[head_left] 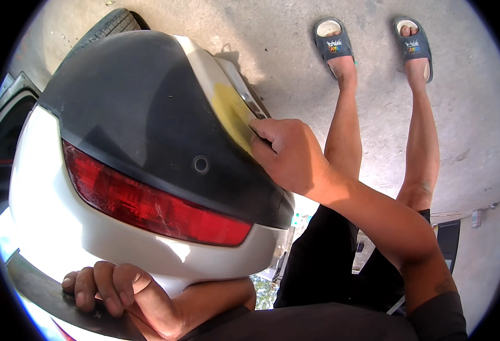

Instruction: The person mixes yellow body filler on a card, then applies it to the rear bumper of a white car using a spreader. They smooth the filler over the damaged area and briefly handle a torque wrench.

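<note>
A car bumper with a dark grey plastic section (pixel 130 96) and a white painted section (pixel 199 261) fills the left and middle. A yellow smoothed patch (pixel 233 113) marks its white edge strip. My right hand (pixel 290 153) is closed against that edge, with thumb and fingertips at the patch's near end. Whatever it pinches, if anything, is hidden by the fingers. Lower left, my left hand (pixel 130 295) rests loosely curled over a dark car panel (pixel 39 278), its fingers a little apart and nothing visible in them.
A long red tail lamp (pixel 153 199) runs across the bumper, below a round sensor (pixel 201 164). Behind at upper left lies a tyre (pixel 110 28). My feet in dark sandals (pixel 338 48) stand on the concrete floor (pixel 460 125) at the right.
</note>
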